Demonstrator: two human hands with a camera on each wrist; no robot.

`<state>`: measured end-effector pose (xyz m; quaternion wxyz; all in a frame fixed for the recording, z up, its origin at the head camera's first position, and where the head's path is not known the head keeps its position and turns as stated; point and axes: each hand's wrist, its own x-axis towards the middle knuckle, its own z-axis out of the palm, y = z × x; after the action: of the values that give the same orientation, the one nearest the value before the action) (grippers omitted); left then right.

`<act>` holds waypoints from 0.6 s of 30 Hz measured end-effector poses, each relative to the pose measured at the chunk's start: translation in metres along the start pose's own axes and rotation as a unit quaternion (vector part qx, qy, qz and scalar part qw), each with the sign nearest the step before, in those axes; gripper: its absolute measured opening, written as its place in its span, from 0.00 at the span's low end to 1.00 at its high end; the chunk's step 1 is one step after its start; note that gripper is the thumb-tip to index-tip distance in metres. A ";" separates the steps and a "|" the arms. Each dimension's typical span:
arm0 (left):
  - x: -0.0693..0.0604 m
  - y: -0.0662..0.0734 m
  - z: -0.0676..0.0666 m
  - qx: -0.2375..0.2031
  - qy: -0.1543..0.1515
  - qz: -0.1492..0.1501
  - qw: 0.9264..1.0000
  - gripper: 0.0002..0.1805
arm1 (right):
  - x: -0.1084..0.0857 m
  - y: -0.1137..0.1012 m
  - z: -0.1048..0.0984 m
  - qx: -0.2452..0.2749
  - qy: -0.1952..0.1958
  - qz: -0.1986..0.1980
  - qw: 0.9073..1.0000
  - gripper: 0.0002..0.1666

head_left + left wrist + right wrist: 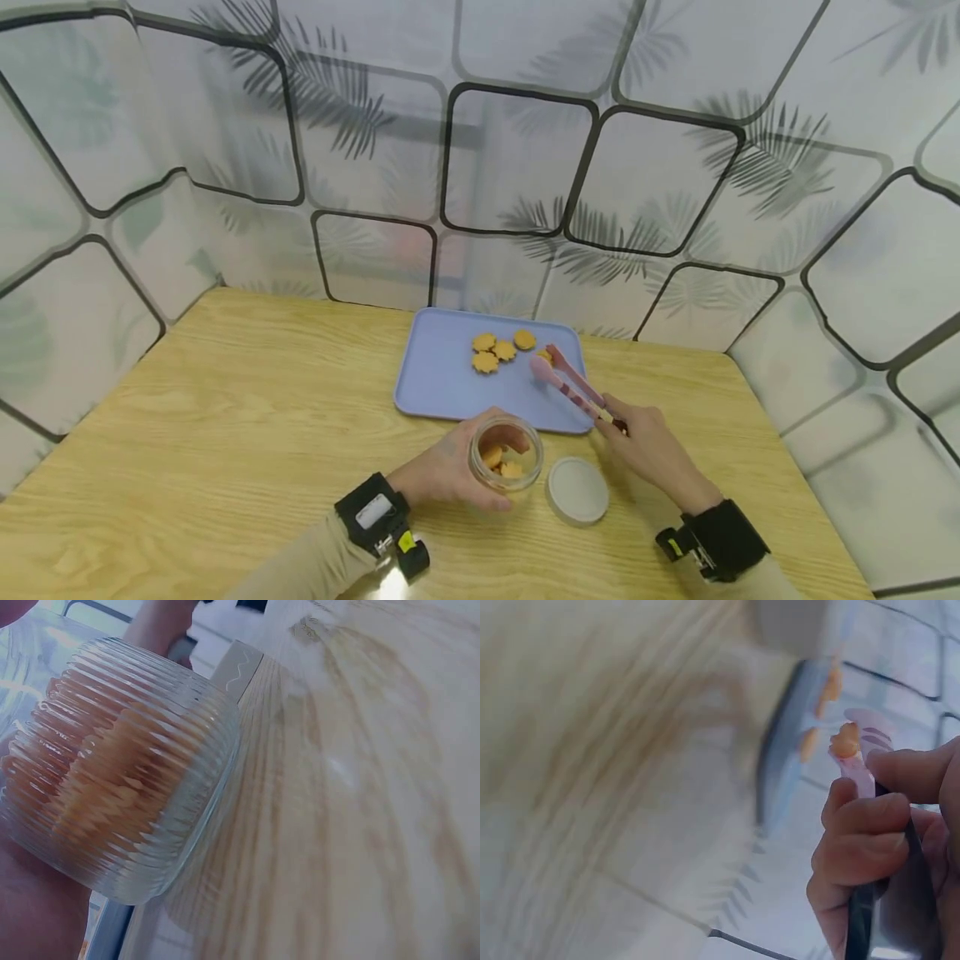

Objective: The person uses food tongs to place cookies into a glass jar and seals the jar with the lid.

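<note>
A person in beige sleeves works with both hands at a wood-grain bench, the left hand clamped around a ribbed glass jar and the right hand closed on a pair of pink tongs. The tongs pinch a single golden cookie between their tips, over the right part of a pale blue tray. Four scalloped cookies lie on the tray toward its far side, three clustered together and one just to their right. The jar stands uncapped near the tray's close edge, with more cookies visible through its mouth; whether its base bears on the wood cannot be told. A round, pale lid lies flat on the bench just right of the jar, between the two hands. Each wrist carries a black strapped-on camera. Behind the bench hangs a white covering printed with grey leaves and rounded black outlines. In the right wrist view, the tray and bench are blurred.
</note>
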<state>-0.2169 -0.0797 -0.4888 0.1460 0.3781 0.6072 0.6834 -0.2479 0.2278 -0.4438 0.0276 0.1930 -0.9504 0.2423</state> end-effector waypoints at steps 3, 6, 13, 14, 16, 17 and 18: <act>0.001 0.000 0.001 -0.002 -0.001 0.003 1.000 0.41 | -0.017 -0.008 -0.014 0.050 0.006 0.007 0.999 0.30; 0.000 0.000 0.001 -0.004 0.001 0.005 1.000 0.41 | -0.033 -0.020 -0.026 0.123 0.000 0.004 0.992 0.30; 0.000 -0.001 0.003 -0.003 -0.002 0.005 1.000 0.42 | -0.074 -0.043 -0.043 0.214 -0.018 -0.104 0.971 0.25; 0.000 -0.001 0.003 -0.001 -0.001 0.001 1.000 0.42 | -0.079 -0.045 -0.043 0.208 -0.016 -0.122 0.970 0.25; 0.000 0.000 0.003 0.004 0.000 -0.001 1.000 0.42 | -0.085 -0.046 -0.041 0.202 -0.016 -0.150 0.968 0.26; 0.000 0.001 0.003 0.009 0.003 -0.004 1.000 0.43 | -0.087 -0.047 -0.039 0.199 -0.017 -0.161 0.967 0.26; 0.000 0.002 0.003 0.013 0.005 -0.008 1.000 0.43 | -0.089 -0.046 -0.038 0.202 -0.020 -0.167 0.965 0.26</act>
<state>-0.2144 -0.0783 -0.4873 0.1433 0.3714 0.6201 0.6760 -0.1498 0.2395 -0.4027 0.0092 0.3554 -0.8365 0.4171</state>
